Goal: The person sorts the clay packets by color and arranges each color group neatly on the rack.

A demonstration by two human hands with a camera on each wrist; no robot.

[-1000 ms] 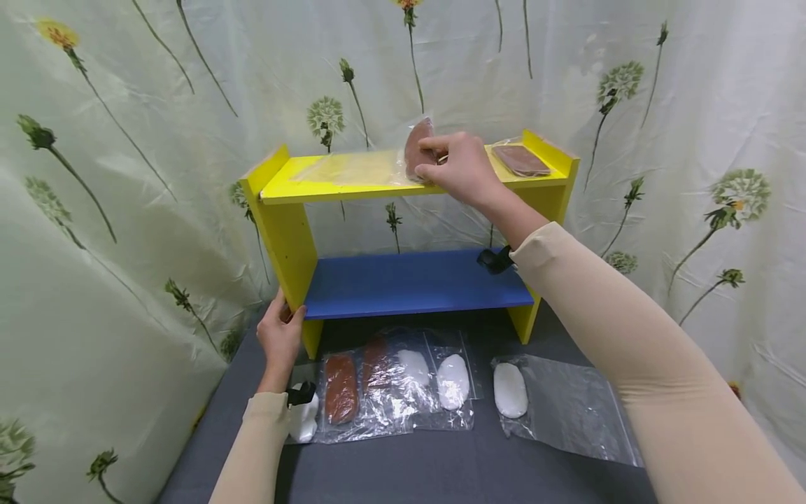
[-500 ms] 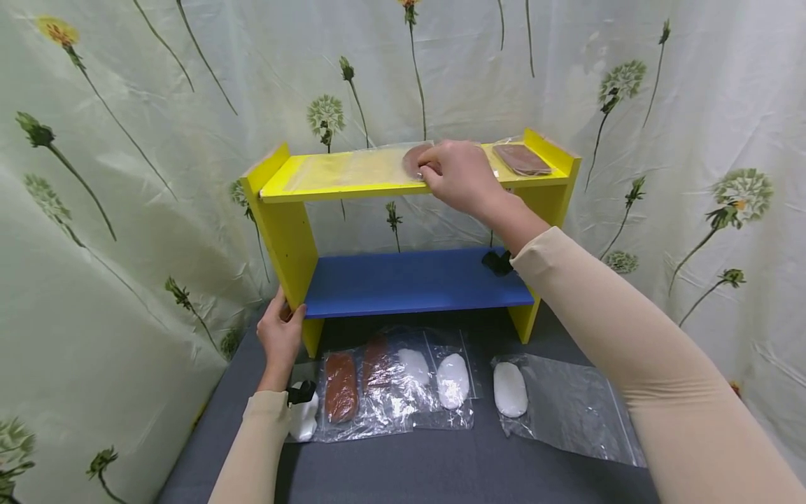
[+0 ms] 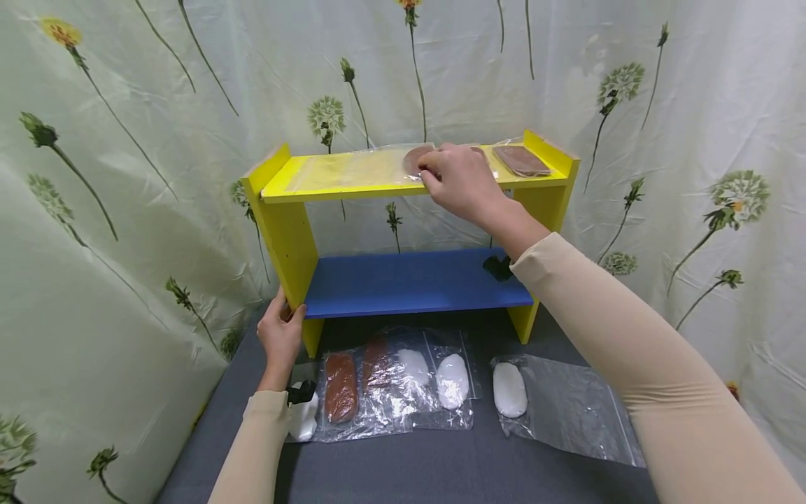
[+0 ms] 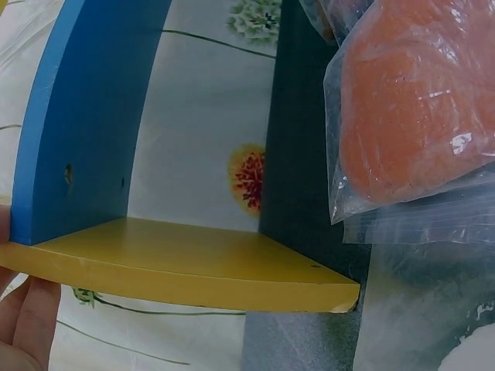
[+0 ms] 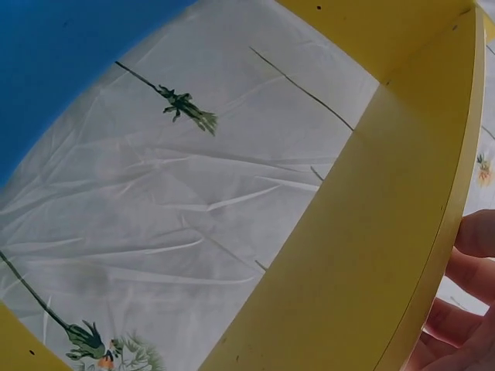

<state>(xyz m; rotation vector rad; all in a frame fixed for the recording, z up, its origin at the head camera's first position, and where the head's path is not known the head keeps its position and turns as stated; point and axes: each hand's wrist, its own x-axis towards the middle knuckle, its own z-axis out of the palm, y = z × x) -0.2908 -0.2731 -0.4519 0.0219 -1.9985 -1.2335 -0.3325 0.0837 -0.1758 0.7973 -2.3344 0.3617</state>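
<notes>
While the left grip (image 3: 279, 334) clasped the shelf (image 3: 283, 238) by its yellow left side, level with the blue board (image 3: 409, 283), the right grip (image 3: 462, 178) pinched the edge of a brown piece (image 3: 413, 161) in a clear bag (image 3: 371, 164). Only the head view showed that piece: it lay on the yellow top board (image 3: 352, 189), near the middle of its length, with the bag spread out to its left. A flat slab (image 3: 521, 160) lay at the board's right end, and a bit of something brown showed just behind the hand.

The right wrist view missed the piece altogether. It looked from beneath the top board, and curled fingers (image 5: 464, 270) appeared past the board's front edge; what they held was hidden there.

The left wrist view gave fingertips at its left border, against the corner where the blue board met the side, plus a small hole (image 4: 68, 175) in that board, too small to make out from the head.

The head view alone took in the whole row on the desk (image 3: 453, 465): reddish pieces (image 3: 341, 387) and white ovals (image 3: 453, 381) in clear bags before the shelf, and another white oval (image 3: 511, 390) in a separate bag to the right. Behind everything hung a flowered curtain (image 3: 107, 392).
</notes>
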